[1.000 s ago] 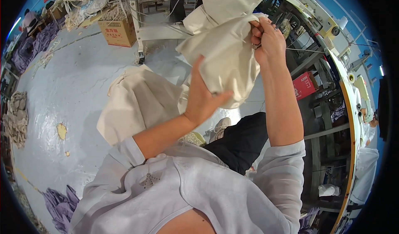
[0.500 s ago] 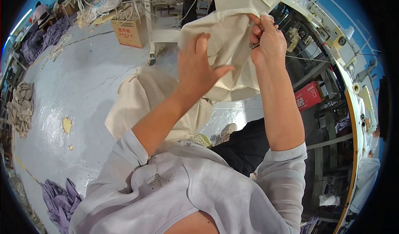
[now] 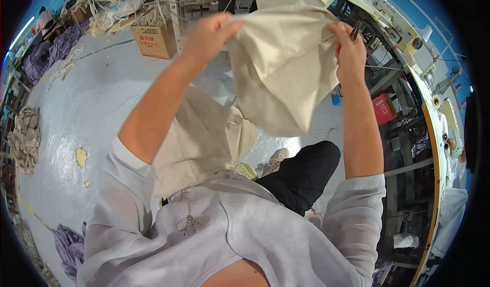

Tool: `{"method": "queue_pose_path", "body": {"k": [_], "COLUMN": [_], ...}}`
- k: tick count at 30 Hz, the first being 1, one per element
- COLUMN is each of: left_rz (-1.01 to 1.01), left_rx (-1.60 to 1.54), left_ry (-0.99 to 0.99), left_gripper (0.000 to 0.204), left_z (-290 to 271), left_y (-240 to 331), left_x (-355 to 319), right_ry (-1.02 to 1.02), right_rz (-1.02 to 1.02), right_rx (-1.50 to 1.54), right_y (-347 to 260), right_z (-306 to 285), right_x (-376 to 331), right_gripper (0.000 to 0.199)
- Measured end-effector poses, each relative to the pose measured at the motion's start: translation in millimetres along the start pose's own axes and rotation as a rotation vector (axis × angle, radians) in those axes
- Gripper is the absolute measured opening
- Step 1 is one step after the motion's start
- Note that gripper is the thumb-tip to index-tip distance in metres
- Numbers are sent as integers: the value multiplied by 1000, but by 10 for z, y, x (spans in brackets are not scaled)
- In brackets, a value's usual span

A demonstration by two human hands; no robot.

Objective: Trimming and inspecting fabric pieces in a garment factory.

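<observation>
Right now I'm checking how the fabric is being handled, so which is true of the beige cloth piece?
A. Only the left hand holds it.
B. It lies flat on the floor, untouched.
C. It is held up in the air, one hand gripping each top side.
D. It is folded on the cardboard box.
C: the left hand and right hand each pinch an upper edge of the beige cloth, which hangs between them.

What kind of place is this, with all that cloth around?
Probably a sewing workshop. Both hands hold up a beige cloth piece, sewing machines line the bench on the right, and fabric scraps lie heaped on the floor.
</observation>
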State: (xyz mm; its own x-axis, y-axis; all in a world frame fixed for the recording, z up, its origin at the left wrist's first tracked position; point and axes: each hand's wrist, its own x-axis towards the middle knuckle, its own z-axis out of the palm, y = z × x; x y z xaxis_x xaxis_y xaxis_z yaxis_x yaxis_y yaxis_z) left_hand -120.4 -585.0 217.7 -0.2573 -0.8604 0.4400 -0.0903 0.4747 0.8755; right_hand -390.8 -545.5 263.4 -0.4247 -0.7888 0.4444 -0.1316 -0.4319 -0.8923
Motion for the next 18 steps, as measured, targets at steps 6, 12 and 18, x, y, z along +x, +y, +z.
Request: {"method": "queue_pose_path", "body": {"k": [6, 12, 18], "left_rz": [371, 400, 287], "left_rx": [498, 445, 423], "left_ry": [146, 257, 417], "left_gripper": [25, 30, 31], "left_z": [-43, -55, -131], "left_y": [717, 564, 541], "left_x": [453, 630, 789], "right_ry": [-106, -257, -9], "right_rz": [30, 58, -201], "right_rx": [-13, 100, -211], "right_y": [533, 520, 505], "right_z": [-42, 694, 1044], "right_x": [-1032, -2076, -1563], "right_gripper": [28, 85, 55]}}
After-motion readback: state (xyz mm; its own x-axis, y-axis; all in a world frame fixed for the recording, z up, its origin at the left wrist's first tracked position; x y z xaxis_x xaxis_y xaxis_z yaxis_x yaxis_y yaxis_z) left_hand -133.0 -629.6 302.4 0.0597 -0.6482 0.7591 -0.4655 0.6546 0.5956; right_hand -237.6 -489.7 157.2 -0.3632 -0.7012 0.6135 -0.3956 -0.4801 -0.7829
